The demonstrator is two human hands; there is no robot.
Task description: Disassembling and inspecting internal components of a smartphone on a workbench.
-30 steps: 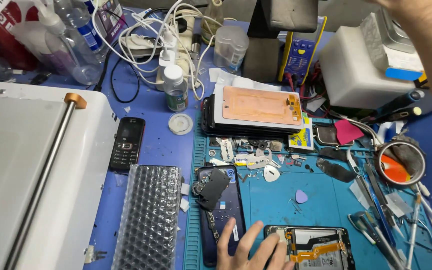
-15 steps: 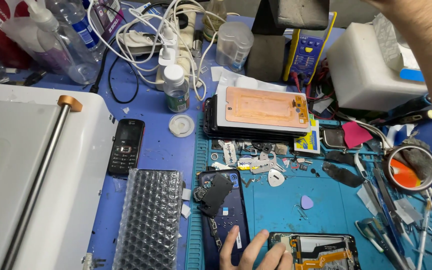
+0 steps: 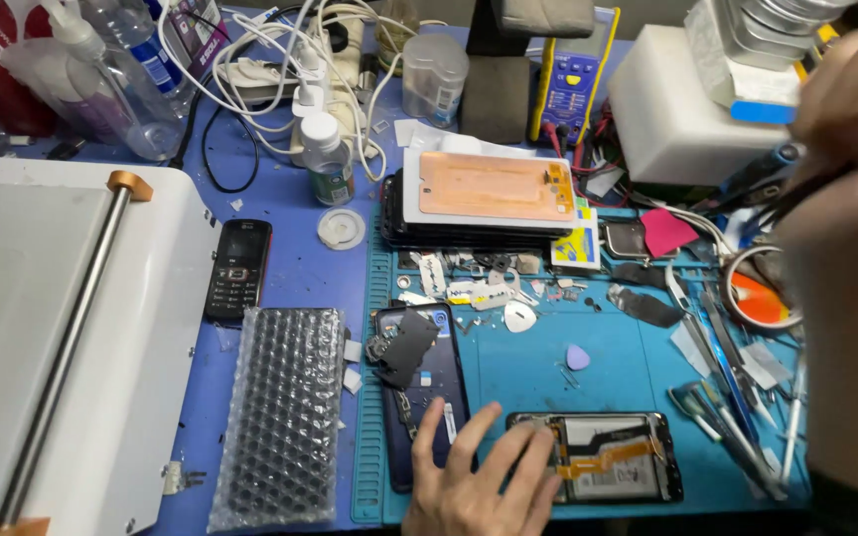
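Filling the left of the frame I see the white machine (image 3: 62,328) with its metal roller bar (image 3: 62,347), the biggest thing on the blue bench. My right arm rises along the right edge, and my right hand (image 3: 851,89) sits blurred in the upper right corner; a thin dark tool seems to cross below it, but I cannot tell whether the hand is closed or what it grips. Right of centre lies the teal work mat (image 3: 598,382), strewn with small parts and tools. At lower left of centre a sheet of bubble wrap (image 3: 280,417) lies beside the mat. A stack of phone screens (image 3: 489,199) with a copper-coloured back on top sits at upper centre. My left hand (image 3: 479,486) is at bottom centre, open with fingers spread, fingertips resting across two things: the dark blue phone back (image 3: 419,387) to its left and the opened phone (image 3: 608,457), its insides and orange flex strip exposed, to its right. A small black keypad phone (image 3: 237,268) lies left of the mat, and a pale purple pick (image 3: 577,356) lies mid-mat.
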